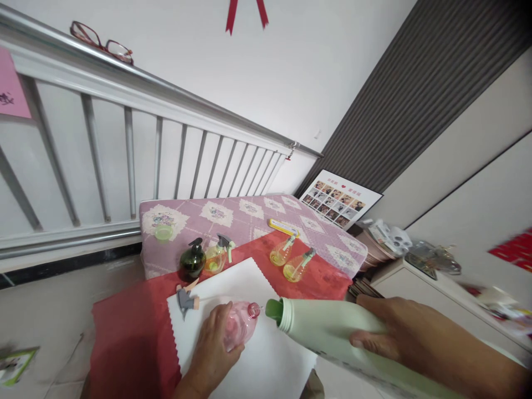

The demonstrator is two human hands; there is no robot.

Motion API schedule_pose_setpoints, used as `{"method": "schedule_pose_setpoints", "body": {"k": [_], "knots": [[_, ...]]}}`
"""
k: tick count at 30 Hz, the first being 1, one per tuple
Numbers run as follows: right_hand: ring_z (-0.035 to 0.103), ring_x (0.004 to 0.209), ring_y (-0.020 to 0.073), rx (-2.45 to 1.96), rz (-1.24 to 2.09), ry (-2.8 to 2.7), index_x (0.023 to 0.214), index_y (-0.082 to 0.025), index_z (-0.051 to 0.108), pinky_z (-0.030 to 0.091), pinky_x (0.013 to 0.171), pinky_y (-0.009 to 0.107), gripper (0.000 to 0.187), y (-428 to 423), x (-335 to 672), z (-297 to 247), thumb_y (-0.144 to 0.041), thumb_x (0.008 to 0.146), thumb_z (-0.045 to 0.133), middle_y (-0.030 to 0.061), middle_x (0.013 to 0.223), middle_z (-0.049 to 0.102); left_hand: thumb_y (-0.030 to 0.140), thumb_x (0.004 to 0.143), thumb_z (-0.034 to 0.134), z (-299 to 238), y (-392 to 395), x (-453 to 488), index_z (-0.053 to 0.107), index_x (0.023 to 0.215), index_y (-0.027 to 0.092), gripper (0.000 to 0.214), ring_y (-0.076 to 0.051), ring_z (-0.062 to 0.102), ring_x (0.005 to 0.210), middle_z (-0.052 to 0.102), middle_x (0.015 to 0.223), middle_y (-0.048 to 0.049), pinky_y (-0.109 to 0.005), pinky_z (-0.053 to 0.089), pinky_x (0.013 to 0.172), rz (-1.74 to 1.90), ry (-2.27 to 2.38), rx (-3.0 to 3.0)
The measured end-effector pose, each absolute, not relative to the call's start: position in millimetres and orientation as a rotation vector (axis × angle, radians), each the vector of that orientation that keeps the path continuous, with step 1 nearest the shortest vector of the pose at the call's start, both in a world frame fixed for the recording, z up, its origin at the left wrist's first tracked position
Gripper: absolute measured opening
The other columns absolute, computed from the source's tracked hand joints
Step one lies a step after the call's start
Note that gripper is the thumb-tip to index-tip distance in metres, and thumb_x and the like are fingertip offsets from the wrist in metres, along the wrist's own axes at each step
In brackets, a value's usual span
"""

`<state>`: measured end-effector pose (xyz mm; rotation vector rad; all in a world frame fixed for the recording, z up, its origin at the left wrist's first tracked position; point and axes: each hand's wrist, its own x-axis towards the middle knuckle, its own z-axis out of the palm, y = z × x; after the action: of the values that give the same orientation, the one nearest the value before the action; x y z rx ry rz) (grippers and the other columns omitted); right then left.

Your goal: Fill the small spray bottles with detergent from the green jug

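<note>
Above a white mat (272, 354), gripping a pink bottle (243, 328) with the left hand (214, 342) and a green jug (324, 327) with the right hand (399, 327), held mouth to mouth, just apart. Left of these, a gray spray head (187, 301); beyond, yellow bottles (293, 271) on red cloth (128, 332).

The left hand (218, 339) hides one side of the pink bottle (242, 328), while the right hand (388, 328) covers part of the pale green bottle (324, 320), whose base lies beyond the bottom edge. The left edge cuts the pink paper (13, 83), the top edge the red ribbon (231, 16). Red paper (514, 249) at right is blurred; print on the yellow packet (284, 227) is too small to read
</note>
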<state>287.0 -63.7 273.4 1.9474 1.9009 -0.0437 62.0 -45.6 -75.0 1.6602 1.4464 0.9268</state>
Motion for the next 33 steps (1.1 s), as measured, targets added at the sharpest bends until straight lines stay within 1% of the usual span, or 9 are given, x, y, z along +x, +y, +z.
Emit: {"method": "schedule_pose_setpoints", "body": {"k": [3,4,12,17,23,26,30,33], "knots": [[0.069,0.090,0.0329,1.937,-0.140,1.807,0.089,-0.027,0.065,0.048,0.076,0.041,0.030,-64.0,282.8,275.9,-0.054,0.083,0.052,0.0101,0.096,0.076,0.030,0.069,0.060,-75.1,-45.1,62.0,0.032,0.145,0.024,0.081,-0.028,0.041,0.139,0.044,0.148,-0.0109,-0.045,0.034,0.120,0.913,1.457,1.648],[0.069,0.091,0.0334,1.938,-0.133,1.804,0.089,-0.027,0.065,0.047,0.077,0.042,0.030,-64.1,282.2,276.4,-0.054,0.084,0.052,0.0107,0.097,0.075,0.030,0.069,0.060,-74.9,-44.9,62.1,0.032,0.145,0.024,0.081,-0.029,0.040,0.139,0.043,0.149,-0.0112,-0.046,0.033,0.120,0.907,1.461,1.645],[0.068,0.092,0.0340,1.926,-0.142,1.809,0.090,-0.027,0.063,0.047,0.077,0.042,0.033,-63.6,281.4,278.5,-0.057,0.084,0.050,0.0108,0.098,0.075,0.029,0.069,0.061,-76.0,-45.4,63.0,0.031,0.144,0.022,0.081,-0.029,0.041,0.138,0.043,0.148,-0.0126,-0.046,0.035,0.119,0.901,1.458,1.649],[0.068,0.090,0.0335,1.942,-0.152,1.812,0.089,-0.028,0.063,0.047,0.076,0.042,0.031,-62.8,280.1,278.5,-0.055,0.083,0.051,0.0098,0.097,0.075,0.028,0.068,0.061,-74.0,-45.6,62.2,0.031,0.144,0.023,0.082,-0.028,0.040,0.138,0.043,0.148,-0.0125,-0.046,0.034,0.119,0.910,1.445,1.647],[0.068,0.090,0.0349,1.940,-0.136,1.817,0.088,-0.027,0.063,0.046,0.075,0.043,0.031,-65.2,280.0,280.1,-0.054,0.084,0.051,0.0110,0.096,0.075,0.028,0.068,0.061,-71.2,-45.9,62.8,0.033,0.143,0.023,0.080,-0.029,0.042,0.137,0.044,0.147,-0.0123,-0.046,0.035,0.118,0.917,1.451,1.636],[0.068,0.091,0.0348,1.945,-0.138,1.815,0.088,-0.027,0.063,0.046,0.076,0.043,0.030,-64.8,280.1,279.5,-0.054,0.083,0.052,0.0104,0.096,0.075,0.027,0.068,0.062,-70.2,-45.8,62.5,0.032,0.143,0.023,0.081,-0.030,0.042,0.137,0.044,0.147,-0.0126,-0.046,0.035,0.118,0.919,1.452,1.630],[0.068,0.091,0.0356,1.935,-0.136,1.818,0.089,-0.026,0.063,0.046,0.076,0.044,0.031,-64.2,279.2,279.5,-0.054,0.084,0.051,0.0122,0.097,0.075,0.028,0.068,0.062,-67.7,-45.1,60.5,0.031,0.144,0.022,0.082,-0.030,0.040,0.138,0.043,0.148,-0.0131,-0.048,0.034,0.119,0.896,1.446,1.630],[0.068,0.091,0.0354,1.936,-0.143,1.818,0.088,-0.026,0.063,0.046,0.076,0.043,0.033,-64.7,278.7,280.3,-0.055,0.084,0.050,0.0122,0.097,0.075,0.028,0.069,0.061,-67.4,-45.0,60.4,0.030,0.143,0.022,0.081,-0.029,0.040,0.137,0.043,0.147,-0.0127,-0.048,0.034,0.118,0.903,1.424,1.635]]}}
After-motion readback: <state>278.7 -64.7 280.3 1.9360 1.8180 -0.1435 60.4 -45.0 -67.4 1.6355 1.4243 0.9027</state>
